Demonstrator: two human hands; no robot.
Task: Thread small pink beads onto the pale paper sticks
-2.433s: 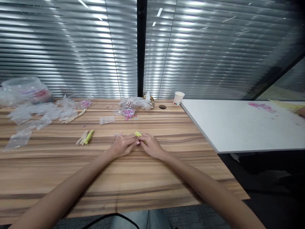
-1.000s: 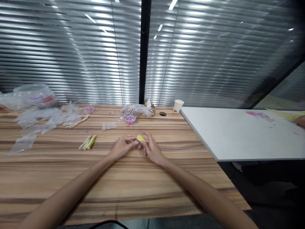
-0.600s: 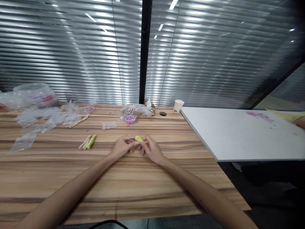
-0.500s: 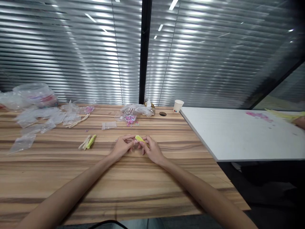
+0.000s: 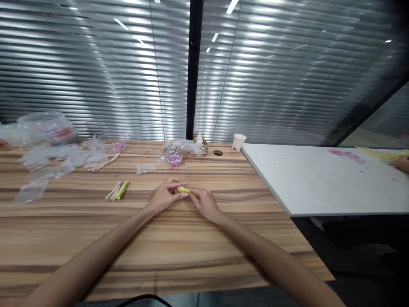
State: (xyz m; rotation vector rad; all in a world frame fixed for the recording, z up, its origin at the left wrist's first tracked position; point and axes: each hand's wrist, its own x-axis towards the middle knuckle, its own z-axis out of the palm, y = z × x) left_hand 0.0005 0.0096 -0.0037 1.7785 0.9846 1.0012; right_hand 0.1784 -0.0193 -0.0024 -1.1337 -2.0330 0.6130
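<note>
My right hand [image 5: 204, 204] pinches a small yellow bundle [image 5: 183, 189], which looks like a folded strip of cloth or cord; its exact kind is too small to tell. Around the thumb and a finger of my left hand [image 5: 165, 196] runs a thin pink elastic band [image 5: 183, 195], stretched beside the tip of the bundle. Whether the band encircles the bundle I cannot tell. To the left lie a similar yellow bundle [image 5: 122, 190] and a cream bundle [image 5: 113, 191], side by side on the wooden table [image 5: 179, 256].
Clear plastic bags [image 5: 47, 160] spread over the back left. A bag of small pink and purple bands [image 5: 174, 160] and a flat clear packet [image 5: 146, 168] lie ahead. A paper cup [image 5: 238, 142] stands near a white table [image 5: 319, 183], where another person's hand [image 5: 401, 163] shows.
The yellow bundle has tipped flatter and lowered slightly between my hands. My left thumb and finger have spread, stretching the pink band. My right hand has shifted a little down.
</note>
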